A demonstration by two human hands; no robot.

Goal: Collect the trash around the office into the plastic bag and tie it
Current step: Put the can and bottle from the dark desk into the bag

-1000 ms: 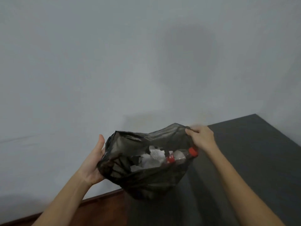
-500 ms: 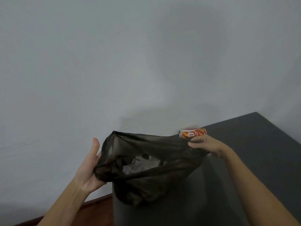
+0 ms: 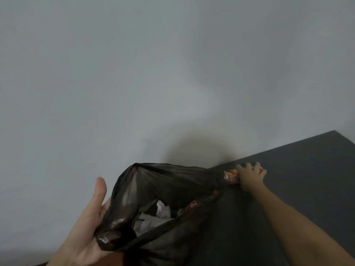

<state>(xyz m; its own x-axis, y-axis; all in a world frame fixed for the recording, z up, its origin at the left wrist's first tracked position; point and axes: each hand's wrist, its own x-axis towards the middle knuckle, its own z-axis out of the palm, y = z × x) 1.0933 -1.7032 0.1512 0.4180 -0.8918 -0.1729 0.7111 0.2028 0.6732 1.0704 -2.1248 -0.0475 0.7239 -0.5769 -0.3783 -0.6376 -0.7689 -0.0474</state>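
While my left hand [image 3: 87, 225] grips one side of the black plastic bag [image 3: 169, 191], its mouth gapes over crumpled paper [image 3: 153, 217] inside. My right hand [image 3: 249, 174] closes over a red-and-yellow can [image 3: 231, 175] lying on the dark table [image 3: 307, 179] by the wall [image 3: 134, 73].

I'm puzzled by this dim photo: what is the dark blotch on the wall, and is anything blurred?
Head view: dim, flat light; the blotch is a soft shadow on the grey wall, above the thin black plastic bag; the right hand on the red-and-yellow can looks motion-smeared.
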